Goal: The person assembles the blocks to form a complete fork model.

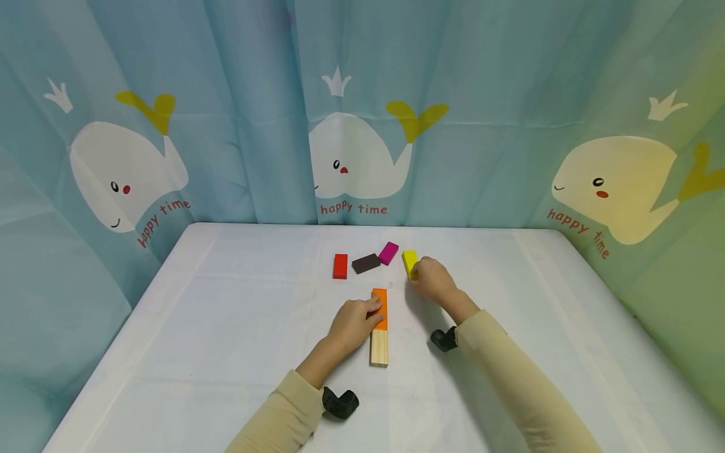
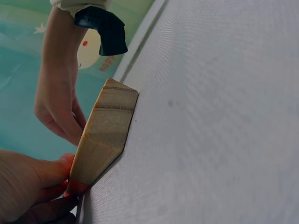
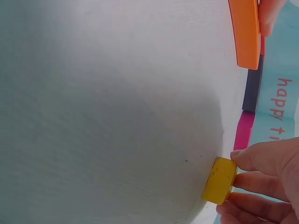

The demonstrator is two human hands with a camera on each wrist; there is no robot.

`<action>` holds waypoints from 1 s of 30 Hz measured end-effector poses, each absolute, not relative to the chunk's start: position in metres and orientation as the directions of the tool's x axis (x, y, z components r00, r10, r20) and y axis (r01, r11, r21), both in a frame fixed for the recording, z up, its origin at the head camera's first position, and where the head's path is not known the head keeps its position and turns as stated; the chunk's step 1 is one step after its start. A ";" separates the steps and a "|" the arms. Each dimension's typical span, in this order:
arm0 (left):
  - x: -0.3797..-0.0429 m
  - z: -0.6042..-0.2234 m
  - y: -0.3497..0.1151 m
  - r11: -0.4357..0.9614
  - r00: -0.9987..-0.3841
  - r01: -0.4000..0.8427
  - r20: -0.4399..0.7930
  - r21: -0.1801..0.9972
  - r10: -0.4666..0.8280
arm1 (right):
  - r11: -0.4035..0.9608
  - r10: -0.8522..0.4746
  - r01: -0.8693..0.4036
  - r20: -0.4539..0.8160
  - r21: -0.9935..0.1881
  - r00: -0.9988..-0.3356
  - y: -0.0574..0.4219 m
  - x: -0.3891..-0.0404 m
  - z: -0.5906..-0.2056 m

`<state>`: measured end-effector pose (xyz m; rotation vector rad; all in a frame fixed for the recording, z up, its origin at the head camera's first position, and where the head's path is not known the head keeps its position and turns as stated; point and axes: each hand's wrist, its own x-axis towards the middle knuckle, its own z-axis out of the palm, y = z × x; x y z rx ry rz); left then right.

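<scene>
An orange block (image 1: 382, 318) and a plain wooden block (image 1: 379, 349) lie end to end in a line on the white table. My left hand (image 1: 354, 323) holds the orange one from its left side, thumb and fingertips at its edge and top. In the left wrist view, the striped wooden block (image 2: 110, 121) reaches out beyond that hand. My right hand (image 1: 435, 279) pinches a yellow block (image 1: 410, 259) farther back and to the right. Close up, the thumb and fingers grip the yellow block (image 3: 219, 181) at its far side, its near face uncovered.
Behind the orange block lie a red block (image 1: 340, 267), a dark brown block (image 1: 365, 263) and a magenta block (image 1: 388, 253), the last two almost touching. A curtain with whales (image 1: 362, 157) hangs around the white table (image 1: 255, 283). Black wrist mounts (image 1: 341, 404) stick out from both sleeves.
</scene>
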<state>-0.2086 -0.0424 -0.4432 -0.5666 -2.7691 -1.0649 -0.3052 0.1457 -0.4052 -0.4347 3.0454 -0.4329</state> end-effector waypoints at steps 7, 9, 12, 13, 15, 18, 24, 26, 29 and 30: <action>-0.208 -0.445 -0.042 0.682 -0.923 0.385 0.245 0.623 0.297 | 0.914 -0.313 -0.310 0.032 -0.260 -0.949 0.145 -0.301 -0.405; -0.209 -0.445 -0.042 0.681 -0.923 0.383 0.243 0.624 0.298 | 0.912 -0.321 -0.320 0.036 -0.256 -0.946 0.145 -0.300 -0.405; -0.209 -0.445 -0.042 0.683 -0.925 0.381 0.239 0.624 0.297 | 0.904 -0.339 -0.342 0.058 -0.257 -0.939 0.145 -0.299 -0.406; -0.209 -0.445 -0.042 0.683 -0.925 0.381 0.240 0.623 0.296 | 0.902 -0.343 -0.348 0.067 -0.256 -0.937 0.146 -0.298 -0.407; -0.209 -0.445 -0.042 0.684 -0.925 0.379 0.238 0.624 0.296 | 0.900 -0.344 -0.350 0.071 -0.260 -0.936 0.146 -0.298 -0.408; -0.209 -0.444 -0.042 0.683 -0.926 0.378 0.235 0.625 0.297 | 0.896 -0.355 -0.358 0.061 -0.262 -0.933 0.146 -0.297 -0.409; -0.209 -0.444 -0.042 0.688 -0.929 0.370 0.230 0.625 0.290 | 0.888 -0.371 -0.376 0.071 -0.264 -0.926 0.143 -0.295 -0.407; -0.210 -0.444 -0.042 0.691 -0.929 0.369 0.228 0.621 0.291 | 0.885 -0.385 -0.389 0.069 -0.255 -0.920 0.143 -0.295 -0.408; -0.210 -0.445 -0.042 0.689 -0.928 0.372 0.232 0.623 0.292 | 0.876 -0.407 -0.411 0.071 -0.252 -0.911 0.142 -0.294 -0.409; -0.210 -0.445 -0.042 0.686 -0.927 0.374 0.235 0.624 0.292 | 0.873 -0.411 -0.416 0.076 -0.254 -0.909 0.142 -0.294 -0.409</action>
